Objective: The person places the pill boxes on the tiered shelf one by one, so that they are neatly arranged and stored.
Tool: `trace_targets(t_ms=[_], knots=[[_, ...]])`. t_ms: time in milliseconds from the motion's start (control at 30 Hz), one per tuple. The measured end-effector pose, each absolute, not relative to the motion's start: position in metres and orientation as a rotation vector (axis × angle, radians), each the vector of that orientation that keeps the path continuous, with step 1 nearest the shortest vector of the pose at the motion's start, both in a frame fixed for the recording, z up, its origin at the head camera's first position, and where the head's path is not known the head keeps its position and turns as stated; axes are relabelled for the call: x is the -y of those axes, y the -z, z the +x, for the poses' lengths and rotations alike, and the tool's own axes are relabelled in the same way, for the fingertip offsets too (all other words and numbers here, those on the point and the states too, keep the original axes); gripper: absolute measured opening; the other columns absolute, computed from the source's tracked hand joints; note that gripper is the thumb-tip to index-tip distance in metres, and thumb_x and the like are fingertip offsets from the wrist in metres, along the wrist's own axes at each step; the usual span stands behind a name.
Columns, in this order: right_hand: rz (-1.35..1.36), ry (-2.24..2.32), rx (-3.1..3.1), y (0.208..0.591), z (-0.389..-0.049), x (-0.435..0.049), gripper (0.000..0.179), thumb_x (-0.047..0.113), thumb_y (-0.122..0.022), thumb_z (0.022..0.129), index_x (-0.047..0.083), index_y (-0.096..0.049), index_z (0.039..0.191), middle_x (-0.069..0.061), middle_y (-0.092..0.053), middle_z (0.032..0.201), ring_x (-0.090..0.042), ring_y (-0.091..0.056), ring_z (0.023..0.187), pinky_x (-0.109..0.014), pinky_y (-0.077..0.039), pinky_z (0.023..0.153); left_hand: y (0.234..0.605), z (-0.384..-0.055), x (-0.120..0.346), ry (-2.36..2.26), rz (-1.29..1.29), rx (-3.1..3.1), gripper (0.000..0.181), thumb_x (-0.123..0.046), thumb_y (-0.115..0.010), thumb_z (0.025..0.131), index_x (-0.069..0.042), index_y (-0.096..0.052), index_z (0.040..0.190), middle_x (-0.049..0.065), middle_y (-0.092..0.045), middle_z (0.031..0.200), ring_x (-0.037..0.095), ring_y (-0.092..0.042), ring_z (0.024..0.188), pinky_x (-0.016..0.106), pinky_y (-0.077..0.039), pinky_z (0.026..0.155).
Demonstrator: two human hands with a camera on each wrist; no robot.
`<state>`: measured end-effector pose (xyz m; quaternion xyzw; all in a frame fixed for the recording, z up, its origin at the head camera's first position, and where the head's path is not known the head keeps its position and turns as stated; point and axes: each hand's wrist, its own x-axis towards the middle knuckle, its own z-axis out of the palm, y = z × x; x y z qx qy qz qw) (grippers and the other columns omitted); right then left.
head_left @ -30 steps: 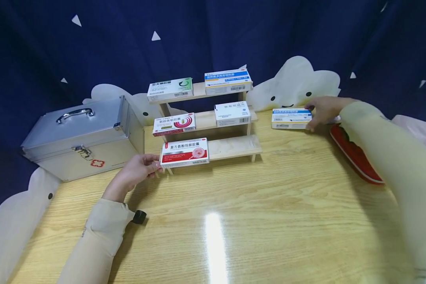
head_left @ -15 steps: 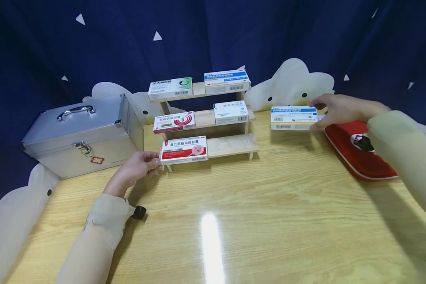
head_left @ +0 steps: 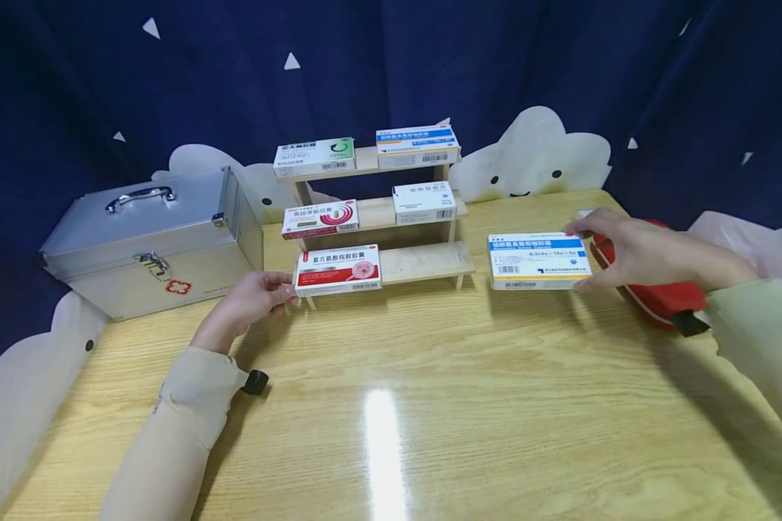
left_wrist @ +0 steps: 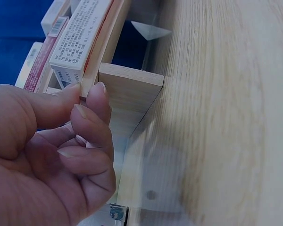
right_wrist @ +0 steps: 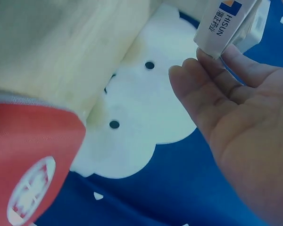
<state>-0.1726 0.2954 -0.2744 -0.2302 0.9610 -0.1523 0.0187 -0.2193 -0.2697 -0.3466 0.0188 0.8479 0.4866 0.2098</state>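
My right hand [head_left: 615, 250] pinches a blue-and-white medicine box [head_left: 539, 260] by its right end, above the table to the right of the rack. In the right wrist view the box's end flap [right_wrist: 221, 26] shows beside the fingertips. At the three-tier wooden display rack [head_left: 430, 262], my left hand [head_left: 254, 302] pinches the left end of the lowest shelf between thumb and forefinger. A red-and-white medicine box [head_left: 339, 270] lies on that shelf, close to the thumb. The middle tier bears a pink-and-white box [head_left: 319, 219] and a white box [head_left: 423, 202].
On the top tier lie a green-and-white box [head_left: 314, 157] and another blue-and-white box [head_left: 417, 147]. A silver metal case [head_left: 150, 246] with a red cross stands left of the rack. A red zip pouch [head_left: 665, 293] lies under my right forearm. Behind hangs a dark blue curtain [head_left: 495, 58].
My right hand has lifted the blue-and-white box from the back of the table and brought it nearer, its front tilted up. My left hand stays at the lowest shelf.
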Motion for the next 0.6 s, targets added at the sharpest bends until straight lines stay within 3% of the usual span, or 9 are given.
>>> trace_targets(t_ms=[133, 233, 400, 600], knots=[[-0.757, 0.498, -2.991, 0.283, -0.155, -0.286, 0.079, 0.041, -0.095, 0.063, 0.011, -0.059, 0.127, 0.003, -0.056, 0.114, -0.015, -0.05, 0.092, -0.027, -0.045, 0.073, 0.347, -0.219, 0.27, -1.35, 0.066, -2.362, 0.035, -0.009, -0.049, 0.105, 0.009, -0.05, 0.135, 0.023, -0.063, 0.11, 0.021, -0.054, 0.086, 0.027, -0.048, 0.071], [-0.748, 0.544, -2.969, 0.291, -0.145, -0.279, 0.081, 0.039, -0.095, 0.062, 0.01, -0.058, 0.128, 0.001, -0.056, 0.119, -0.018, -0.055, 0.097, -0.033, -0.052, 0.077, 0.347, -0.22, 0.27, -1.347, 0.069, -2.366, 0.035, -0.009, -0.049, 0.105, 0.009, -0.05, 0.135, 0.024, -0.063, 0.11, 0.022, -0.054, 0.087, 0.027, -0.048, 0.072], [-0.777, 0.608, -2.914, 0.309, -0.134, -0.267, 0.082, 0.039, -0.095, 0.063, 0.01, -0.057, 0.129, -0.001, -0.056, 0.124, -0.022, -0.057, 0.105, -0.047, -0.052, 0.085, 0.346, -0.22, 0.269, -1.346, 0.066, -2.363, 0.036, -0.009, -0.049, 0.105, 0.009, -0.049, 0.136, 0.023, -0.063, 0.111, 0.022, -0.055, 0.089, 0.028, -0.05, 0.075], [-0.883, 0.64, -2.86, 0.326, -0.13, -0.25, 0.079, 0.043, -0.093, 0.066, 0.011, -0.057, 0.128, -0.001, -0.056, 0.123, -0.021, -0.058, 0.105, -0.047, -0.052, 0.085, 0.346, -0.22, 0.27, -1.347, 0.055, -2.355, 0.036, -0.009, -0.049, 0.105, 0.008, -0.049, 0.136, 0.022, -0.063, 0.112, 0.022, -0.055, 0.091, 0.029, -0.05, 0.076]])
